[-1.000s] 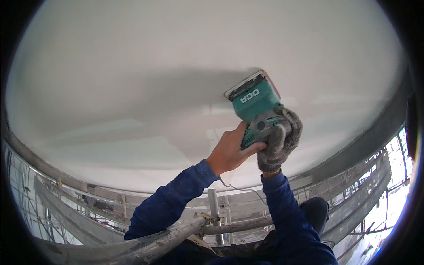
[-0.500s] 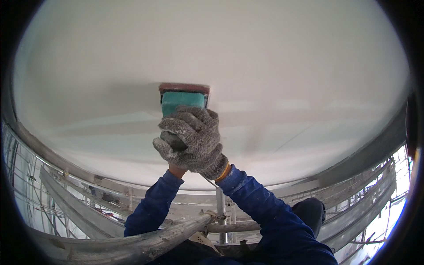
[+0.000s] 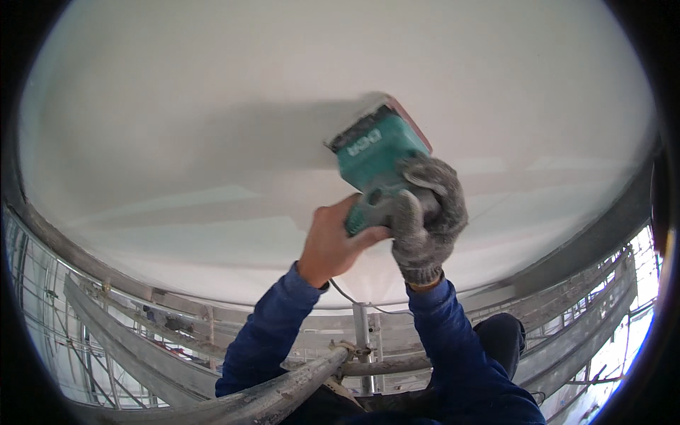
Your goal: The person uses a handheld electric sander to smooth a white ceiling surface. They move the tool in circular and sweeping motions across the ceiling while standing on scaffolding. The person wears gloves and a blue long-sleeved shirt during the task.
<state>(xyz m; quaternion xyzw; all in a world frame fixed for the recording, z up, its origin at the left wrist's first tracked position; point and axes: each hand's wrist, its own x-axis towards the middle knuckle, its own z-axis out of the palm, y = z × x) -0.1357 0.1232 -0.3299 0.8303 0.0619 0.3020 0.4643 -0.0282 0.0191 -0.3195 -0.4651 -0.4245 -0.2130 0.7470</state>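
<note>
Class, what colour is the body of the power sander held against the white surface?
Teal green, seen in the head view: the sander, gripped by both hands.

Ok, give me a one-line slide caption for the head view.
Both hands grip a green power sander against a white ceiling: bare left hand, gloved right hand.

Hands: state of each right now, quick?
Left hand: bare, closed on the rear of the green sander.
Right hand: gloved, closed on the sander's body.
</note>
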